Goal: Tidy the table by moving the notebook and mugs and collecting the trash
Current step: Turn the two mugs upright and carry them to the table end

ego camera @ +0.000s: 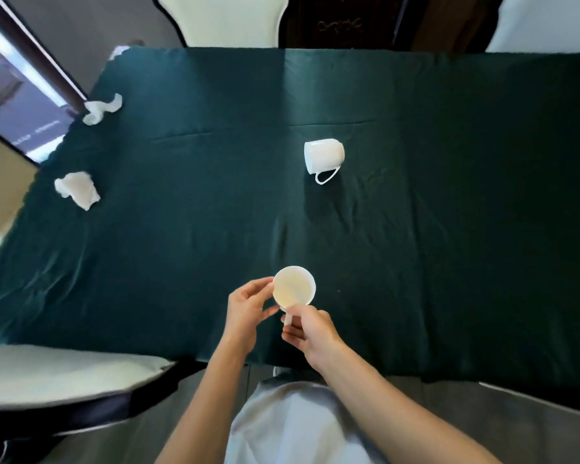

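Observation:
A white mug (293, 286) stands upright near the table's front edge, its mouth facing me. My right hand (310, 329) pinches its handle, and my left hand (248, 304) cups its left side. A second white mug (323, 155) lies tipped on its side at the table's middle, handle toward me. Two crumpled white tissues lie at the left: one tissue (77, 190) by the left edge, a twisted tissue (102, 108) farther back. No notebook is in view.
The table wears a dark green cloth (449, 229) with creases. White chairs stand at the far side (221, 18), the far right (543, 21) and the near left (57, 373). A dark post (37, 58) and a window run along the left.

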A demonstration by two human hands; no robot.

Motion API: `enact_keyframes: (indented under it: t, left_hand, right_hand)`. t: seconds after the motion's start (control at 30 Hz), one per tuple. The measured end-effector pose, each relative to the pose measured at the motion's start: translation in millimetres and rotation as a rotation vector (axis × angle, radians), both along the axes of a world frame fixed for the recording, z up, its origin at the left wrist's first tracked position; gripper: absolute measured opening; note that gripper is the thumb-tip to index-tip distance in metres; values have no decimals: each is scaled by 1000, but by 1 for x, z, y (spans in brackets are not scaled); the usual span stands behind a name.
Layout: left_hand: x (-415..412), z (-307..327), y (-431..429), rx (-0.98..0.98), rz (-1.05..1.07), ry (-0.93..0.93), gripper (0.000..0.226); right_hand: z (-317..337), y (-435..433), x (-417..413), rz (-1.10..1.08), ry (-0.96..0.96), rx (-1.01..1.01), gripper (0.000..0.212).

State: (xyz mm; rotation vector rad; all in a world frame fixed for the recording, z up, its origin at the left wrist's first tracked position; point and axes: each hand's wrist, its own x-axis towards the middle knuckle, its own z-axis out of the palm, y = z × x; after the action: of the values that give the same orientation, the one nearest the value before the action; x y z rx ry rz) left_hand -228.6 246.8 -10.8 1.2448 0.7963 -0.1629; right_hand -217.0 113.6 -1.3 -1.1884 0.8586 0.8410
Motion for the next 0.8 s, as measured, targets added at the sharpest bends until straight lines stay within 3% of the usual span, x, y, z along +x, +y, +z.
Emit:
enact_keyframes:
  t: [0.17,0.37,0.5,0.63,0.8]
  left_hand:
    - [-3,-8,11,-50,-33,-13,16]
    - [20,-8,15,64,-61,64,22]
    - [50,-10,23,121,-57,85,22]
    - [94,-10,22,142,-72,87,18]
    - [166,-13,26,292,-286,110,22]
  right_hand:
    - [2,6,-9,-46,0,15,9]
    - [11,-11,2,1,26,75,10]
    - [7,-36,37,116,-44,-128,41]
    - [-6,-55,110,231,-212,-393,44]
    - [-5,-43,204,424,-451,-658,54]
